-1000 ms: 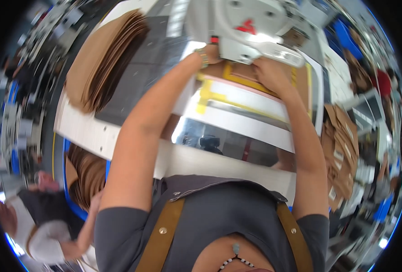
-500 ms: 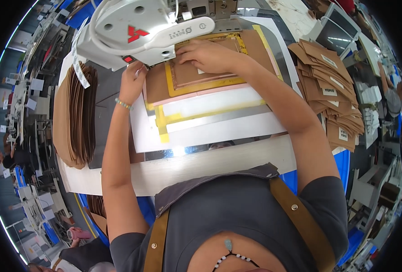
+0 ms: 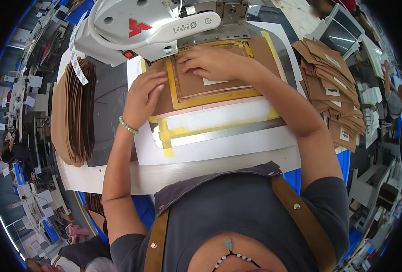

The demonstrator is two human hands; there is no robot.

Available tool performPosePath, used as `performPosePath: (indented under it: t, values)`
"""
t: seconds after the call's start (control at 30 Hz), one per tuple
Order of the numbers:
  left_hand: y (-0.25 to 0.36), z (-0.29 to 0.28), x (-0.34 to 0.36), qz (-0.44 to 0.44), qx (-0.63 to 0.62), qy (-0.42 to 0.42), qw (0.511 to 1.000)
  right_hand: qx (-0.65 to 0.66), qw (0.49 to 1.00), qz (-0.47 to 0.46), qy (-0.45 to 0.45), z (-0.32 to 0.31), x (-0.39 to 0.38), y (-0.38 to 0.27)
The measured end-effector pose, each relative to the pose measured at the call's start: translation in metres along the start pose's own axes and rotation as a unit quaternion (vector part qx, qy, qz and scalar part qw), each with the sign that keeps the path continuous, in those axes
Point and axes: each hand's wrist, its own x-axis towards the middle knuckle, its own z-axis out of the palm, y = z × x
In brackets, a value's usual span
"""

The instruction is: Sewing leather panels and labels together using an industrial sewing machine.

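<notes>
Under the head of a white sewing machine (image 3: 119, 34) lies a brown panel (image 3: 160, 100), with a yellow rectangular frame (image 3: 173, 90) on top of it. My left hand (image 3: 143, 94), with a beaded bracelet at its wrist, rests over the panel's left part, fingers stretched out and holding nothing. Inside the frame my right hand (image 3: 214, 63) lies palm down, its fingers spread on the brown surface beside a small white label (image 3: 213, 82). Beneath the panel is a white and clear template sheet (image 3: 210, 123) edged with yellow tape (image 3: 166, 136). The machine head hides the panel's far edge.
A stack of brown pieces (image 3: 71, 118) stands at the table's left. Many labelled brown pieces (image 3: 330, 86) are piled at the right, below a screen (image 3: 341, 31). A strip of white paper tape (image 3: 77, 68) hangs by the machine. Other people are at work around the room.
The template sheet, with panel and frame, has slid toward me. My left hand has moved from the machine's front corner down and right onto the panel. My right hand stays within the frame.
</notes>
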Motion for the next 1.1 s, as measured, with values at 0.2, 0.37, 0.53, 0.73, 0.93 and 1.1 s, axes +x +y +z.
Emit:
performPosePath:
  t: [0.2, 0.37, 0.53, 0.73, 0.93, 1.1]
  values:
    - [0.020, 0.016, 0.016, 0.045, 0.013, -0.056, 0.997, -0.080, 0.991, 0.103, 0.045, -0.066, -0.064, 0.004]
    - [0.022, 0.042, 0.028, 0.107, 0.100, -0.074, 0.986, -0.125, 0.968, 0.216, -0.011, -0.069, -0.120, -0.001]
    - [0.019, 0.052, 0.027, 0.109, 0.181, -0.073, 0.975, -0.219, 0.966, 0.133, 0.030, -0.040, -0.125, 0.004]
    - [0.018, 0.051, 0.027, 0.122, 0.196, -0.075, 0.970, -0.318, 0.935, 0.156, -0.006, -0.028, -0.117, 0.001]
    - [0.020, 0.048, 0.028, 0.106, 0.186, -0.086, 0.973, -0.353, 0.920, 0.169, 0.000, -0.021, -0.109, -0.008]
    - [0.019, 0.049, 0.030, 0.097, 0.194, -0.100, 0.971, -0.372, 0.917, 0.142, 0.000, -0.020, -0.098, -0.007]
